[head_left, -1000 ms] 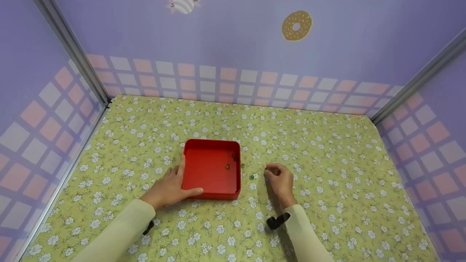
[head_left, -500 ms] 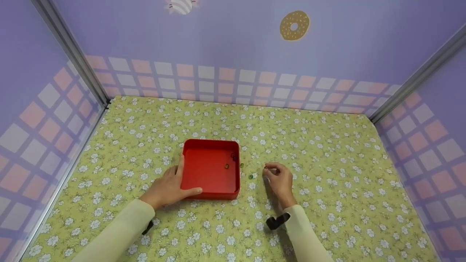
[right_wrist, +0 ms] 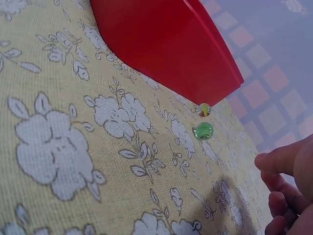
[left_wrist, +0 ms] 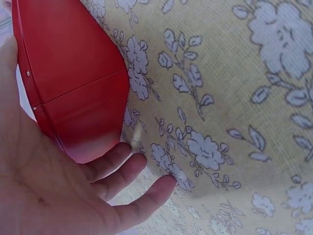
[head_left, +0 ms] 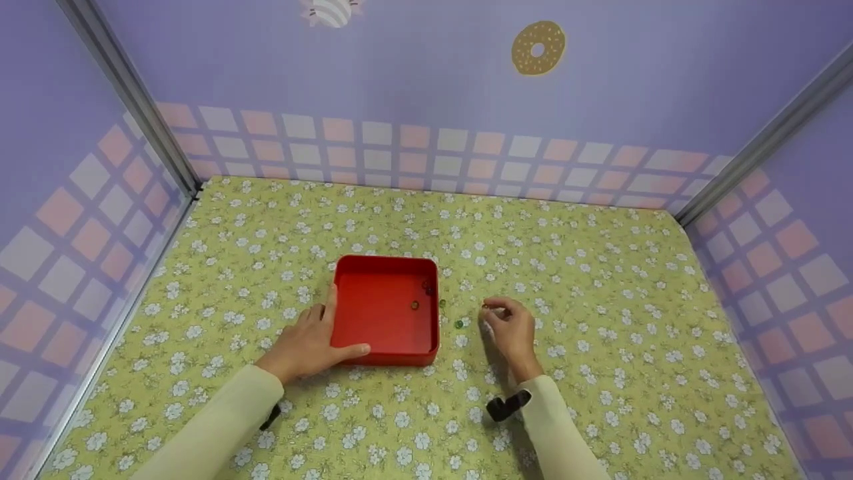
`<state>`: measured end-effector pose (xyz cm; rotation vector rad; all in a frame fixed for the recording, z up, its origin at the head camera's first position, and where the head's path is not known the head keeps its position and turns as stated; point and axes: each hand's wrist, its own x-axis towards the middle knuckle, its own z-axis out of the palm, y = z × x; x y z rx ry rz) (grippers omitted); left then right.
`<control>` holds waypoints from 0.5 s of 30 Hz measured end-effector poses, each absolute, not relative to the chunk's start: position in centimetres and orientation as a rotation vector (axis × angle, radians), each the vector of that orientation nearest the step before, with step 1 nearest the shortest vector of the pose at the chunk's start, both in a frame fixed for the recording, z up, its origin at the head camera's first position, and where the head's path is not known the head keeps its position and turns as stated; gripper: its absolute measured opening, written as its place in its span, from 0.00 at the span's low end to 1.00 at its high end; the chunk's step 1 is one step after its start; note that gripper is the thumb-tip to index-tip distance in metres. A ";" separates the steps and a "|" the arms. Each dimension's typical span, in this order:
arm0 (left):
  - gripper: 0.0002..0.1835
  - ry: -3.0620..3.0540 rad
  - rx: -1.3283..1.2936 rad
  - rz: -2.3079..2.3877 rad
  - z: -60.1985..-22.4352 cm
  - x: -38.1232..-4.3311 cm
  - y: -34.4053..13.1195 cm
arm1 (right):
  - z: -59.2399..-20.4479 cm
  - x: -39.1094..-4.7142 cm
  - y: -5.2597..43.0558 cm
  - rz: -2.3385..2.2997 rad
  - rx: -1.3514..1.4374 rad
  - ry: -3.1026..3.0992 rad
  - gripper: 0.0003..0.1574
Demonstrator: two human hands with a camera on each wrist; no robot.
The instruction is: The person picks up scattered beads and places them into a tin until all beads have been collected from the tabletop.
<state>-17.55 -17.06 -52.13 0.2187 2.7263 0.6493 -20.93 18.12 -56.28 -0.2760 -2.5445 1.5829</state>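
A square red box (head_left: 373, 313) stands upright on the cloth, open at the top. My left hand (head_left: 306, 343) holds its near left corner, the thumb over the front rim and the index finger along the left wall. In the left wrist view the other fingers (left_wrist: 146, 196) spread beside the box. To the right, my right hand (head_left: 513, 330) pinches a tiny reddish marble (head_left: 485, 307) between thumb and index; the fingertips mostly cover it. Between this hand and the box lie a green marble (right_wrist: 203, 130) and a yellowish marble (right_wrist: 203, 110), close to the box wall.
Inside the box, an amber marble (head_left: 415, 305) lies near the right side, with dark marbles (head_left: 427, 287) by the right wall. A yellow floral cloth (head_left: 600, 280) covers the table. Purple panels (head_left: 400, 67) enclose it at the back and both sides.
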 end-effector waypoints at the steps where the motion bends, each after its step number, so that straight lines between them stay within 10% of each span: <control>1: 0.67 2.728 0.215 0.644 -52.1 -17.6 -17.1 | -56.2 -20.9 18.1 1.582 -0.271 -2.544 0.10; 15: 0.68 2.739 0.225 0.627 -52.4 -17.6 -17.0 | -55.6 -20.7 17.8 1.650 -0.242 -2.541 0.11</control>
